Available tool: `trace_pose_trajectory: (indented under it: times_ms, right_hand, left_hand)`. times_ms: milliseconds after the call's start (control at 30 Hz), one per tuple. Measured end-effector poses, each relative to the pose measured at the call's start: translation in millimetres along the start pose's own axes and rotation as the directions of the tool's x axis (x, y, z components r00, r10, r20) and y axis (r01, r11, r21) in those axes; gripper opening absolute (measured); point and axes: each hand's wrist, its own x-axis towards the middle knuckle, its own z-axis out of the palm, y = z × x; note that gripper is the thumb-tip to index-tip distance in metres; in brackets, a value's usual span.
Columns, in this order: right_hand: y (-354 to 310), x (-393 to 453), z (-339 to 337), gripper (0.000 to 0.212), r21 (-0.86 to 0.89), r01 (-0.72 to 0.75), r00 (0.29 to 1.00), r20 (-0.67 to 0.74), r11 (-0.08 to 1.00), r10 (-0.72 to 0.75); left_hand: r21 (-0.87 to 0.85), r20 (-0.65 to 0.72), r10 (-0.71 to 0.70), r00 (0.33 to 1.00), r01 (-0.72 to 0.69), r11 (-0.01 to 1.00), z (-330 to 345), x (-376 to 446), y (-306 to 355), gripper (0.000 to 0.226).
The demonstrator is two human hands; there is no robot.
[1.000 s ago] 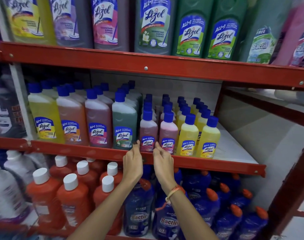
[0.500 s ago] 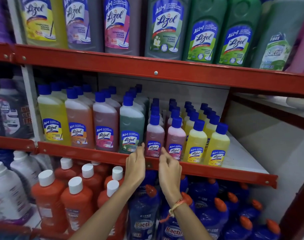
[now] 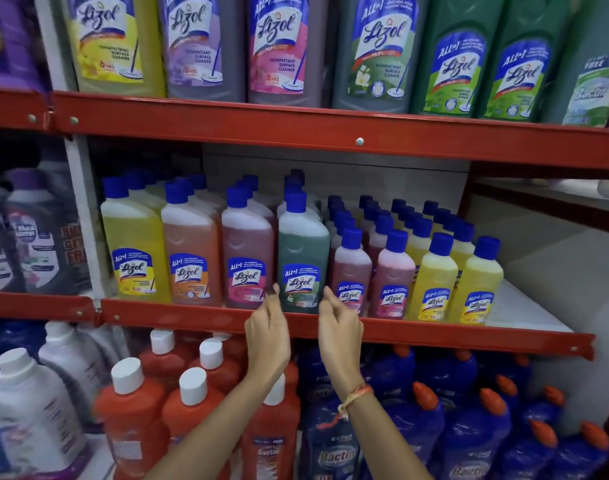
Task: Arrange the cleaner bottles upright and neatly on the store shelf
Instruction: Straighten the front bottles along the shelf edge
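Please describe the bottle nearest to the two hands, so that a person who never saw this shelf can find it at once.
Look at the middle red shelf, front row. Four tall bottles stand at the left; take the fourth, the green bottle, right above the left hand and right hand. It is the only green one in that row, between a tall pink bottle and shorter pink ones.

a shop: red metal shelves (image 3: 330,136) packed with rows of labelled cleaner bottles (image 3: 303,258).

top bottles (image 3: 379,46) cropped at caps
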Motion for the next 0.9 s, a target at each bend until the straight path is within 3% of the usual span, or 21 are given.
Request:
trace_pose_trajectory:
  times_ms: [267, 367, 500, 700, 833, 900]
  right_hand:
    - [-3.5, -9.6, 10.3, 0.039, -0.004, -0.007, 0.994, -0.108, 1.0, 0.007]
    - [-6.9, -26.0, 24.3, 0.034, 0.095, 0.056, 0.983, -0.177, 0.994, -0.039]
    - [-14.7, -40.9, 48.3, 0.037, 0.198, 0.047, 0.998, 0.039, 0.979, -0.056]
    - [-25.3, -34.3, 70.9, 0.045, 0.079, 0.008, 0.988, 0.156, 0.997, -0.02]
    - [-25.8, -33.4, 73.6, 0.042, 0.078, -0.004, 0.995, 0.102, 0.997, -0.004]
    - [-25.3, -32.8, 73.8, 0.042, 0.073, -0.012, 0.995, 0.096, 0.997, 0.005]
  left_hand:
    - [-0.086, 0.125, -0.026, 0.992, 0.037, 0.996, -14.7, 15.8, -12.8, 0.045]
    - [-0.175, 0.205, -0.008, 0.979, 0.045, 0.984, -32.9, 13.2, -19.0, 0.036]
    - [-0.283, -0.015, 0.002, 1.0, -0.006, 0.959, -68.7, 21.6, -33.2, 0.04]
    - [-0.078, 0.044, -0.076, 0.996, 0.079, 0.994, -85.1, 45.9, -31.9, 0.079]
    - [0.181, 0.058, -0.074, 0.996, 0.063, 0.981, -79.8, 47.6, -24.2, 0.069]
    - [0.223, 0.054, -0.1, 0.993, 0.086, 0.971, -78.2, 49.1, -21.7, 0.075]
